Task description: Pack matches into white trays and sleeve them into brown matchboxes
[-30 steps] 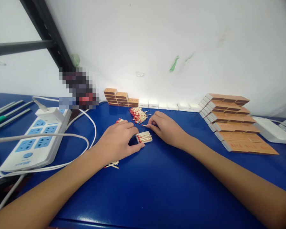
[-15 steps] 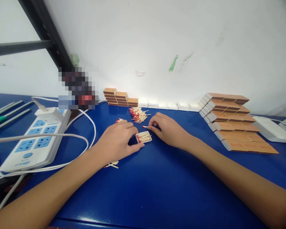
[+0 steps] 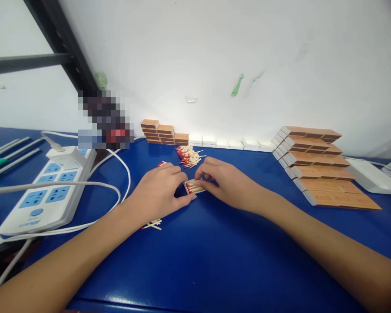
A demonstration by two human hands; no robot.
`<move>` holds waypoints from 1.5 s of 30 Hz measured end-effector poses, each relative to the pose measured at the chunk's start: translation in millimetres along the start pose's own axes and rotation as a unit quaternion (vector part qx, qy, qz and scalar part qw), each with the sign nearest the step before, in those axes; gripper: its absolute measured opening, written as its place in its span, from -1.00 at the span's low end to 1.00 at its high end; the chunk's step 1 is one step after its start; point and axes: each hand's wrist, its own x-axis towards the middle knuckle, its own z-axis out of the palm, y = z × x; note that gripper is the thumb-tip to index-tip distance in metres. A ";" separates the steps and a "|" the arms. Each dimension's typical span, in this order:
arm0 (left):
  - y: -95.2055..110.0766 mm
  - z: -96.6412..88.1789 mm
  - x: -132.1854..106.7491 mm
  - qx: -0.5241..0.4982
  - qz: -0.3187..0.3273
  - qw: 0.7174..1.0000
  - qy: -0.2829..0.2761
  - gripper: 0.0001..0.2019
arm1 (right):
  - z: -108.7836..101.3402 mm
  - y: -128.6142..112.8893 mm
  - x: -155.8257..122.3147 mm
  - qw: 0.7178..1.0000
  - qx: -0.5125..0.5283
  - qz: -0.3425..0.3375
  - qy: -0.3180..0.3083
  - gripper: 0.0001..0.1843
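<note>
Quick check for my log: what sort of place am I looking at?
Probably an indoor work corner, though workshop or office I can't tell: a blue table stands against a white wall, with a power strip on the left and stacked matchboxes on the right.

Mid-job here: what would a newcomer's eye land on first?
Probably the left hand around one end of a small white tray of matches, with the right hand over the other, mid-picture. Next, the stepped stack of orange matchboxes at right, and the white power strip at left. The loose match heap lies just beyond the white tray.
</note>
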 end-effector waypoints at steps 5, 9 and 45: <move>1.8 -0.8 -0.3 -0.011 -0.005 1.000 0.006 -0.75 | -0.3 8.0 0.6 0.999 0.023 -0.004 -0.027 -0.92; 0.9 -0.3 0.1 -0.013 -0.007 1.000 0.000 -0.74 | 0.4 10.2 2.0 0.999 0.028 0.002 -0.022 -0.90; 0.0 1.4 -0.8 -0.017 -0.014 1.000 -0.013 -0.71 | -10.4 17.6 -0.5 0.999 0.027 0.002 -0.042 -0.87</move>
